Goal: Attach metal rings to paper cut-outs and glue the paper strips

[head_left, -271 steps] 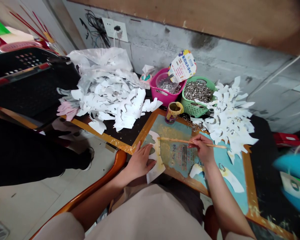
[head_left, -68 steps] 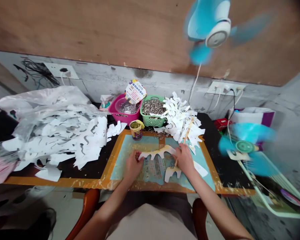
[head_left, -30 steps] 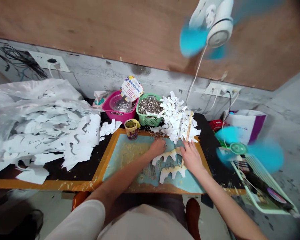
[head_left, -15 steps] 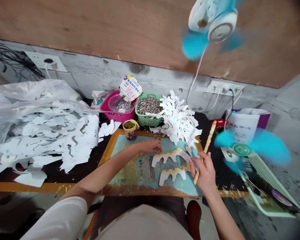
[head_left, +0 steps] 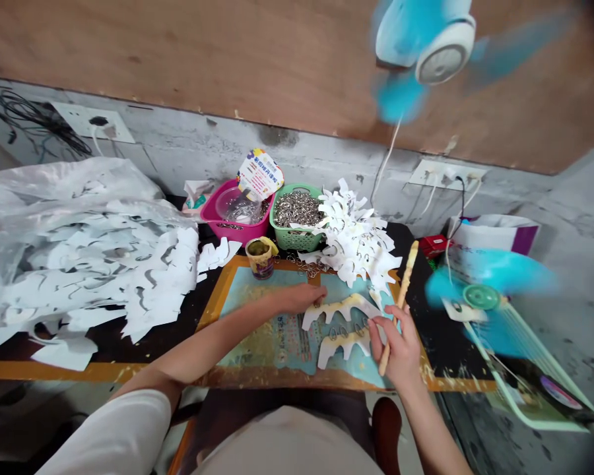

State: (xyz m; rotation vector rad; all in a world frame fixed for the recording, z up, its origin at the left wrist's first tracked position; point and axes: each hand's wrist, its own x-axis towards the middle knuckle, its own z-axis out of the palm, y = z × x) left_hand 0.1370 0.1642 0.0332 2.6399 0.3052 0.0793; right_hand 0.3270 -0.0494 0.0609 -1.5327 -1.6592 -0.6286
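Observation:
My left hand (head_left: 305, 299) is pinched at the left end of the upper white scalloped strip (head_left: 344, 306). A small dark bit shows under its fingertips, too small to make out. Yellowish glue is smeared along this strip. Below it lies a second scalloped strip (head_left: 344, 344), also glue-smeared, with several small metal rings along its upper edge. My right hand (head_left: 400, 343) grips a long wooden stick (head_left: 406, 276) crusted with pale glue. The stick points up and away, its lower end near the right end of the lower strip. A blue sheet (head_left: 250, 340) lies under both strips.
Behind the sheet stand an open glue tub (head_left: 261, 258), a pink basket (head_left: 235, 231) and a green basket (head_left: 297, 239) of metal rings. Ringed strips (head_left: 359, 244) pile up beside it. More white cutouts (head_left: 143, 277) heap at left. A spinning fan (head_left: 481, 296) is at right.
My left hand has shifted slightly right and down, onto the upper strip's left end. My right hand and the stick have moved a little left and down.

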